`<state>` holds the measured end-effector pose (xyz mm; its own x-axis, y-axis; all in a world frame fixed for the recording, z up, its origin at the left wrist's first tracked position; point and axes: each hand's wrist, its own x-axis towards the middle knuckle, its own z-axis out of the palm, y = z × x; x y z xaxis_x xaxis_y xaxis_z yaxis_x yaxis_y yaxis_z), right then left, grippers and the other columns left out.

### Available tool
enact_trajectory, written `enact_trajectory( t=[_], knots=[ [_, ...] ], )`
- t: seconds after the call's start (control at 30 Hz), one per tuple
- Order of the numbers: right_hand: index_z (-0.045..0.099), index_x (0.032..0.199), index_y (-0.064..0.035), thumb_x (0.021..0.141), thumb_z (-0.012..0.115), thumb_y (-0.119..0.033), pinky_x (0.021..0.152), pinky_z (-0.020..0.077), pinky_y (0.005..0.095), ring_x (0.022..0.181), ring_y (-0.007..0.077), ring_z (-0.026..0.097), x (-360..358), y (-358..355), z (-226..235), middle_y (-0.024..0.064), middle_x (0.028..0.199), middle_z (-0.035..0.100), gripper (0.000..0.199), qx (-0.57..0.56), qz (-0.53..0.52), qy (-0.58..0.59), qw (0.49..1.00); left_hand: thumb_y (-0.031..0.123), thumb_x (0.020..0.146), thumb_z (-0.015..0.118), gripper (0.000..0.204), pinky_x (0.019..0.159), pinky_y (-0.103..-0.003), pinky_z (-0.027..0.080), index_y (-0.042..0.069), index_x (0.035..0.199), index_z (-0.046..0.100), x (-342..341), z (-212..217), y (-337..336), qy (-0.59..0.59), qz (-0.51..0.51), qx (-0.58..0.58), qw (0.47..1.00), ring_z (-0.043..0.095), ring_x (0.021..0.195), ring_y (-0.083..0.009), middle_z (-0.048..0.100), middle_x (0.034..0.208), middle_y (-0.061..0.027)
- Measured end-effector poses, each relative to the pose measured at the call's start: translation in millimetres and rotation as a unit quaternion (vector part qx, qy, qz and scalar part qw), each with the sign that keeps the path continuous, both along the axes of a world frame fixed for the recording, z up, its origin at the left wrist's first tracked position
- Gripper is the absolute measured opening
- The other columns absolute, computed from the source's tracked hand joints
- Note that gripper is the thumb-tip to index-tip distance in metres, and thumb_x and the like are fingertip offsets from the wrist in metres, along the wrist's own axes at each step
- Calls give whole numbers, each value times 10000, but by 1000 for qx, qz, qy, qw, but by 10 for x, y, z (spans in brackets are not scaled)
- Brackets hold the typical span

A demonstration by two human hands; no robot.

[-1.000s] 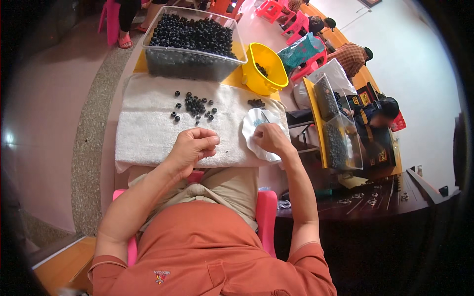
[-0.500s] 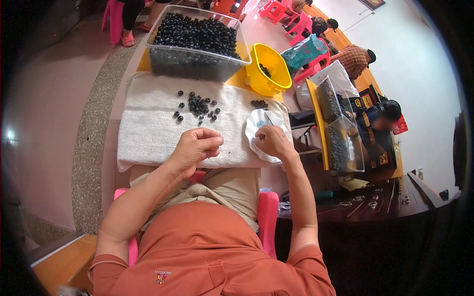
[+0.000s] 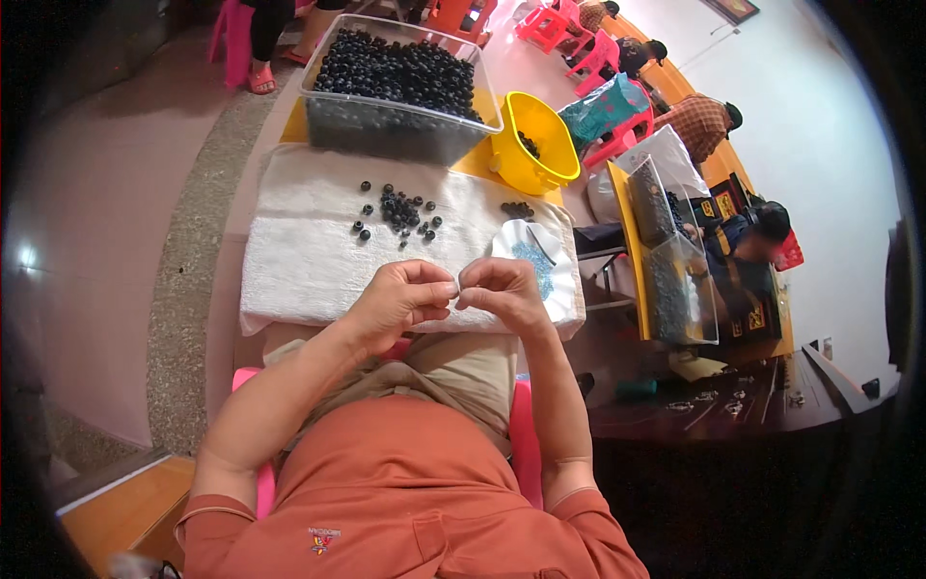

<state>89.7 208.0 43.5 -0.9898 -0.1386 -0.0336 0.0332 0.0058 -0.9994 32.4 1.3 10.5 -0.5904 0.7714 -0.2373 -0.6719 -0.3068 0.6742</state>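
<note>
Change noted: the right hand (image 3: 502, 289) has left the white dish (image 3: 540, 265), where it rested a moment ago, and now meets the left hand (image 3: 400, 299) at the near edge of the towel (image 3: 299, 261). Fingertips of both hands are pinched together, touching. Judgement: a small item taken from the dish side is being worked between the two hands; the item itself is too small to make out.

Far side: a clear tub (image 3: 395, 82) heaped with dark beads, unmoved. Right of it, a yellow bowl (image 3: 531, 145) holding a few. On the towel, a loose cluster of beads (image 3: 397, 212), round, dark and glossy, lies well beyond the hands; a smaller group (image 3: 518, 208) sits just beyond the dish.
</note>
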Motion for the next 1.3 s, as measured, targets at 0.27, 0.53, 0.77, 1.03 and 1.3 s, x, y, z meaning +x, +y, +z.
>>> enact_trajectory(
  t=[0.27, 0.53, 0.77, 1.03, 1.3],
  knots=[
    [634, 853, 52, 792, 716, 54, 724, 567, 305, 800, 177, 656, -8, -49, 49, 120, 888, 650, 102, -16, 27, 5, 999, 98, 874, 694, 150, 737, -269, 569, 32, 993, 632, -52, 38, -68, 12, -54, 26, 998, 650, 789, -128, 661, 908, -48],
    [637, 836, 56, 784, 720, 59, 717, 552, 294, 798, 187, 654, 18, -76, 72, 132, 889, 648, 97, -34, 39, 4, 999, 84, 874, 689, 144, 755, -292, 584, 34, 996, 632, -56, 53, -71, 19, -82, 26, 996, 659, 794, -135, 674, 907, -65],
    [683, 906, 43, 789, 703, 86, 733, 533, 271, 829, 165, 620, 52, -163, 46, 103, 888, 631, 127, -41, 20, 73, 996, 83, 882, 682, 116, 784, -307, 578, 29, 975, 637, -43, 0, -62, -18, -71, 72, 995, 660, 804, -161, 673, 913, -77],
    [580, 1277, -4, 895, 633, 30, 736, 516, 243, 855, 123, 585, 63, -498, -181, 69, 1027, 574, 387, 27, -45, 196, 979, 75, 911, 645, 74, 764, -294, 567, 49, 979, 649, -199, 9, -109, -13, 55, 102, 993, 655, 824, -145, 669, 897, -58],
    [677, 1058, -5, 856, 679, -26, 652, 472, 253, 743, 119, 593, -420, -360, -240, 77, 845, 621, 204, 344, -78, 196, 915, 79, 905, 659, 171, 786, -256, 571, 61, 1075, 645, -533, 122, -372, 17, 178, 96, 979, 662, 817, -128, 685, 959, -61]
  ],
)
